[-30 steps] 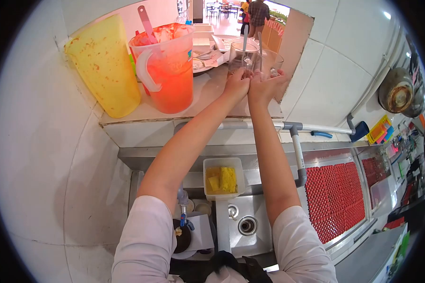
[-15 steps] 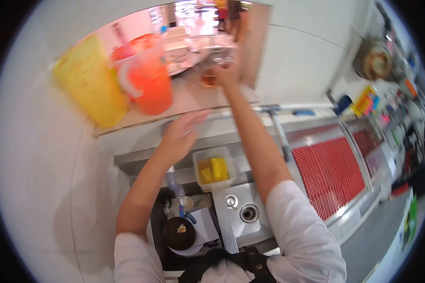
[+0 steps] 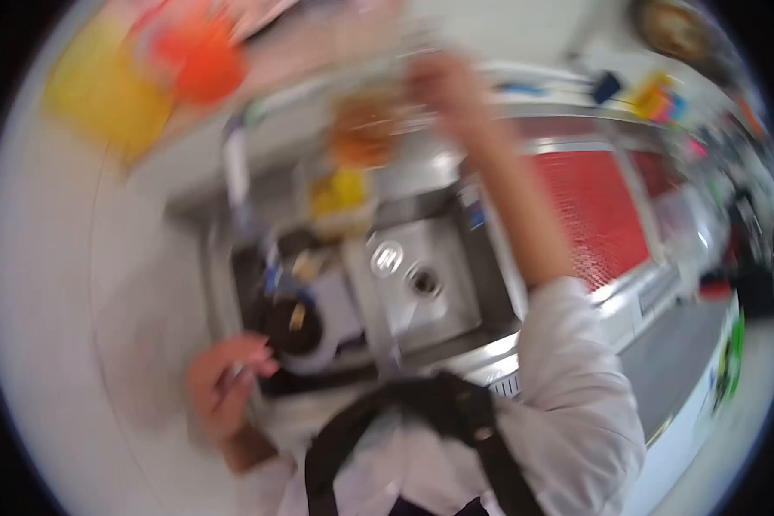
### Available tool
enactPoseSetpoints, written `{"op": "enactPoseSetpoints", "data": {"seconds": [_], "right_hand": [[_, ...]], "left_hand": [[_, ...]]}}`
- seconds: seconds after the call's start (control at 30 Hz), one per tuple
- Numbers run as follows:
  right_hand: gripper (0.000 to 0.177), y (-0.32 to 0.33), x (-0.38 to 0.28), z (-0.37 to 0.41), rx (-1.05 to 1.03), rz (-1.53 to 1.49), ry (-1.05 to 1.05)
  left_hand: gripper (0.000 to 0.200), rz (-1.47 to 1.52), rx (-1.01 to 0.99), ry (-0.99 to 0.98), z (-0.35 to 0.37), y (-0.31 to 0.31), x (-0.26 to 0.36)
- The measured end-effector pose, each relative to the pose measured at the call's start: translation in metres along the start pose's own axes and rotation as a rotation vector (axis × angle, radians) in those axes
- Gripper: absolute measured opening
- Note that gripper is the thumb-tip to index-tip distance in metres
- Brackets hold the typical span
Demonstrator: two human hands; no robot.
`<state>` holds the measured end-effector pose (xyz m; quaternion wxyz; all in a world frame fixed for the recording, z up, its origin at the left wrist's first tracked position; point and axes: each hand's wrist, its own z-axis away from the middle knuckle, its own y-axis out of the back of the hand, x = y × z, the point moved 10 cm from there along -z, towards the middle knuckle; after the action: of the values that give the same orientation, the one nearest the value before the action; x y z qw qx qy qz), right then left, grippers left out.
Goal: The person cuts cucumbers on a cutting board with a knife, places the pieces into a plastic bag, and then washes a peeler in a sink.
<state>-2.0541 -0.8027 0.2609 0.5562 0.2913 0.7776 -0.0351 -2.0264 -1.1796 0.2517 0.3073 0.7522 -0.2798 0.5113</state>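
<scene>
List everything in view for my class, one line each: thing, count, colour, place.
Pitcher: one, yellow, upper left
Jug: one, orange-red, beside it
Glass: one, amber contents, upper middle, blurred
Tub: one, pale, holding yellow blocks, behind sink
Basins: two, steel, centre
Tap handle: one, blue, left basin
Round dish: one, dark, left basin
Mats: two, red, right
Pan: one, brownish, upper right
Clutter: uncountable, mixed, far right
Left hand: one, lower left
Right hand: one, apparently holding the glass
</scene>
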Motion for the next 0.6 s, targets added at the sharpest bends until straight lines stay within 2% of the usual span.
{"op": "enactPoseSetpoints", "data": {"seconds": [0.03, 0.07, 0.1, 0.17, 0.23, 0.33, 0.43, 0.5, 0.6], "right_hand": [[0.018, 0.017, 0.018, 0.036, 0.009, -0.583, -0.235], [0.012, 0.044, 0.032, 0.075, 0.157, -0.671, -0.436], [0.025, 0.071, 0.044, 0.12, 0.337, -0.774, -0.618], [0.043, 0.112, 0.047, 0.178, 0.218, -0.92, -0.619], [0.039, 0.161, 0.063, 0.236, 0.222, -0.739, -0.661], [0.024, 0.23, 0.105, 0.296, 0.288, -0.574, -0.74], [0.031, 0.315, 0.204, 0.321, 0.208, -0.547, -0.647], [0.023, 0.403, 0.291, 0.339, 0.458, -0.332, -0.565], [0.016, 0.477, 0.322, 0.342, 0.794, -0.03, -0.495]], "left_hand": [[0.03, 0.015, -0.066, 0.061, 0.004, -0.016, -0.003], [0.032, -0.014, -0.2, 0.067, 0.01, -0.035, -0.008], [0.032, -0.075, -0.343, 0.127, 0.02, -0.056, -0.016], [0.033, 0.083, -0.506, 0.353, 0.046, -0.103, -0.041], [0.027, 0.08, -0.565, 0.542, 0.073, -0.146, -0.062], [0.027, 0.003, -0.476, 0.524, 0.074, -0.201, -0.077], [0.029, -0.048, -0.533, 0.572, 0.068, -0.258, -0.082], [0.029, -0.079, -0.531, 0.591, 0.059, -0.283, -0.082], [0.031, -0.111, -0.538, 0.596, 0.047, -0.31, -0.075]]}}
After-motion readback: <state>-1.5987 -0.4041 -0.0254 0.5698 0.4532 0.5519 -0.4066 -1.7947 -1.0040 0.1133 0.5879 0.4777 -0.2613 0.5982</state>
